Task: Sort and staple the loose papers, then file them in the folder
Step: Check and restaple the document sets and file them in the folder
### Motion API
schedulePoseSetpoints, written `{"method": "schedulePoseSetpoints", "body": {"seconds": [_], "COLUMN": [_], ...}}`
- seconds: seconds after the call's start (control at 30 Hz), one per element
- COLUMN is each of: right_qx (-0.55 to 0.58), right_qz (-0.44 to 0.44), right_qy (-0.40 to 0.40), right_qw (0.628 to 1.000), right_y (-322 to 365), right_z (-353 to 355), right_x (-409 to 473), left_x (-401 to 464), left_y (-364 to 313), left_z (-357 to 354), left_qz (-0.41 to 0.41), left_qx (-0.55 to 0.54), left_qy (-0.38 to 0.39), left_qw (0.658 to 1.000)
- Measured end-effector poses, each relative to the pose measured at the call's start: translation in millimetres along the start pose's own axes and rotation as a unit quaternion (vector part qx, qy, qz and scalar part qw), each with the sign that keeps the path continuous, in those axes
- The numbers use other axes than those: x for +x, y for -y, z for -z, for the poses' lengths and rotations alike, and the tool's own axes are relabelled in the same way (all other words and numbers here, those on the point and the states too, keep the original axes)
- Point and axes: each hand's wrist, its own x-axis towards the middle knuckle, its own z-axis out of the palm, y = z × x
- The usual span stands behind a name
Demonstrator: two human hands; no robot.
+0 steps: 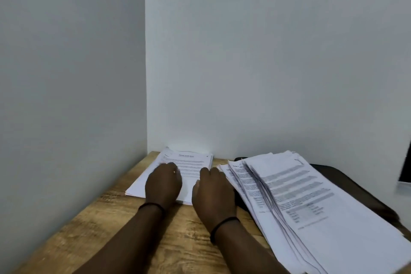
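Step in hand, as judged: squaring the small stack of papers lying at the far left corner of the wooden table, against the wall. To do this well, both hands should press the sheets flat, draw the edges flush on two sides, and keep the top sheet from sliding before any stapling. No stapler is visible.

The left hand rests on the stack's near left part, fingers bent downward onto the paper; whether they pinch a sheet cannot be told. The right hand lies at the stack's near right edge, fingers extended and close together, touching the paper.

A larger fanned pile of papers covers the table's right side, partly over a dark folder.
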Motion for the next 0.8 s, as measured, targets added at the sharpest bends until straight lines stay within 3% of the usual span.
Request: {"method": "schedulePoseSetpoints", "body": {"seconds": [0.07, 0.17, 0.3, 0.4, 0.5, 0.6, 0.8], "right_qx": [0.027, 0.066, 0.040, 0.022, -0.008, -0.050, -0.061], "right_qz": [-0.003, -0.046, -0.111, -0.161, -0.156, -0.114, -0.074], "right_qy": [0.006, -0.006, -0.044, 0.038, 0.109, 0.109, 0.108], "right_qw": [1.000, 0.997, 0.992, 0.986, 0.982, 0.986, 0.989], "right_y": [-10.6, -35.2, -91.9, -139.2, -156.0, -149.0, -139.4], "right_z": [16.8, 46.3, 79.8, 91.2, 91.3, 86.4, 87.5], "right_x": [-12.8, -25.7, -26.4, -30.5, -39.6, -40.1, -25.9], "left_x": [-16.5, -41.2, -54.9, -58.6, -49.7, -48.7, -50.0], "left_y": [-23.2, -64.5, -111.6, -136.6, -144.3, -150.9, -147.6], "left_z": [1.1, 0.8, -17.3, -29.2, -58.0, -62.0, -63.9], "left_qz": [0.014, 0.145, 0.197, 0.223, 0.205, 0.198, 0.277], "left_qx": [-0.114, -0.352, -0.421, -0.469, -0.447, -0.416, -0.528], "left_qy": [0.099, 0.250, 0.337, 0.297, 0.227, 0.222, 0.255], "left_qw": [0.988, 0.890, 0.819, 0.801, 0.840, 0.859, 0.762]}}
